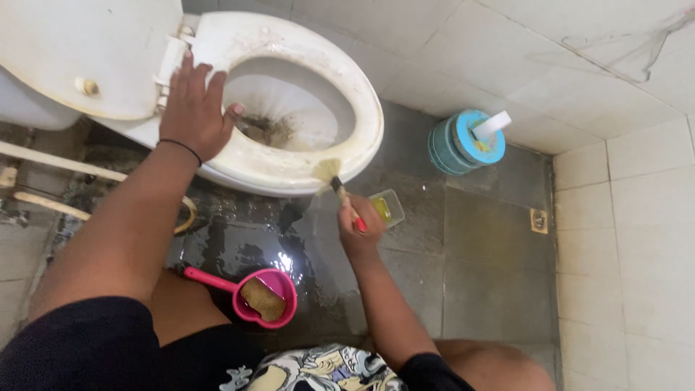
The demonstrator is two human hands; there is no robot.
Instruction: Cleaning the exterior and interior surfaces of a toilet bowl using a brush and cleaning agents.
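Note:
My left hand (194, 108) rests flat, fingers spread, on the near left part of a stained white toilet seat (355, 94). My right hand (360, 233) grips the red handle of a small brush (334, 181). Its pale bristles touch the front outer rim of the toilet seat. The bowl (289, 108) inside is dirty with dark stains. The toilet lid (87, 51) is raised at the upper left.
A pink scoop (250, 293) holding a brown sponge lies on the wet dark floor by my knee. A small clear container (385, 206) sits by my right hand. A blue brush holder (463, 141) stands at the tiled wall. Pipes run at the left.

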